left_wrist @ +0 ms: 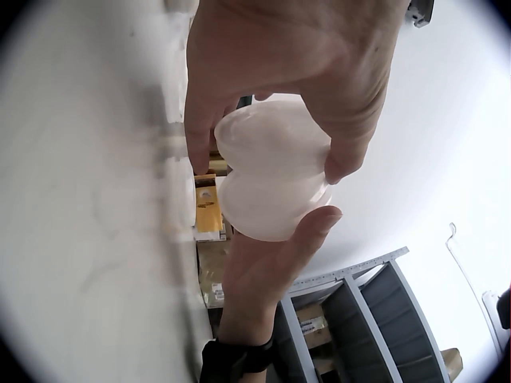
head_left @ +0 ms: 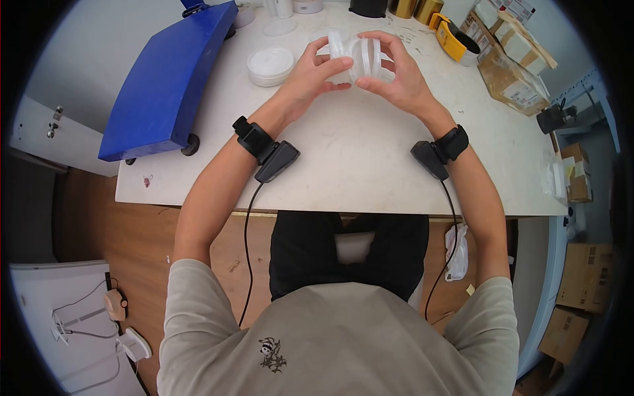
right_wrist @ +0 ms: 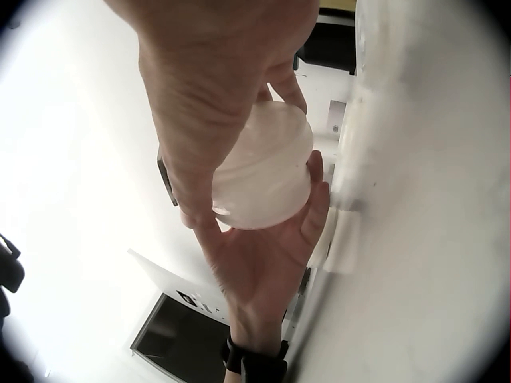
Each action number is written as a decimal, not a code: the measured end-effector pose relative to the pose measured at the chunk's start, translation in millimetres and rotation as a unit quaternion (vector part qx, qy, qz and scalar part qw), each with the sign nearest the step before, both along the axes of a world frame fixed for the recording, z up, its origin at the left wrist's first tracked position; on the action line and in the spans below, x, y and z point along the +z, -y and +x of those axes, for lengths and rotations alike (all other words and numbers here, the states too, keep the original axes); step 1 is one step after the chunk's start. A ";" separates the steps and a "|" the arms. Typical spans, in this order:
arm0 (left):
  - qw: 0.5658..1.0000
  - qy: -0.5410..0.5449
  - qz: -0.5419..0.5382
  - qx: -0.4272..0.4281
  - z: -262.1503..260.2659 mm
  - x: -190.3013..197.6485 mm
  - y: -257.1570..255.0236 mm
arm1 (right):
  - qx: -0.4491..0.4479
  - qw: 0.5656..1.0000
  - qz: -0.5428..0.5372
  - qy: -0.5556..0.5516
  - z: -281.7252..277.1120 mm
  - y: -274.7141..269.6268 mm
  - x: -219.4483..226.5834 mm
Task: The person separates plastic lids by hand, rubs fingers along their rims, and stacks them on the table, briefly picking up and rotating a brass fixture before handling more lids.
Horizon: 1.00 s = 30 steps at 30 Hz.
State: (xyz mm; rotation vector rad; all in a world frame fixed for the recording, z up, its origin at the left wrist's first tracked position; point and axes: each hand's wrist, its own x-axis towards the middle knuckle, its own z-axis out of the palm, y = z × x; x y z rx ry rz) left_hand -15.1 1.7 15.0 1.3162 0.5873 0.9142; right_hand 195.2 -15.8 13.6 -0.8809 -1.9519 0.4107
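Note:
Both hands are raised over the far part of the white table (head_left: 343, 152). My left hand (head_left: 305, 76) grips a shallow, round, translucent plastic piece (head_left: 336, 45) by its edge, thumb on the near side. Opposite it, my right hand (head_left: 404, 78) holds another round translucent plastic piece (head_left: 367, 59) on edge, with fingers and thumb spread around its rim. The two pieces stand face to face and overlap in the left wrist view. Beside the left hand lies a low stack of round translucent plastic pieces (head_left: 271, 64).
A blue metal stand (head_left: 172, 79) fills the table's left side. At the back right are a yellow-and-black tape roll (head_left: 456, 41) and cardboard boxes (head_left: 512, 72). Gold cylinders (head_left: 416, 8) and a black container (head_left: 368, 6) line the back. A single flat disc (head_left: 280, 27) lies behind the stack.

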 end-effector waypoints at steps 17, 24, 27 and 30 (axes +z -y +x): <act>0.994 -0.017 0.036 0.101 1.0 -8.1 -6.8 | -0.043 0.998 0.041 0.033 6.7 -4.8 -0.1; 0.990 -0.070 0.073 0.100 4.0 -7.8 -3.0 | -0.012 0.994 0.078 0.074 0.6 1.6 3.8; 0.990 -0.063 0.067 0.106 4.0 -8.6 -6.3 | -0.008 0.999 0.044 0.030 2.7 -2.0 -1.6; 0.990 -0.058 0.059 0.112 2.2 -9.2 -8.2 | -0.021 0.999 0.028 -0.002 3.3 -3.5 -2.4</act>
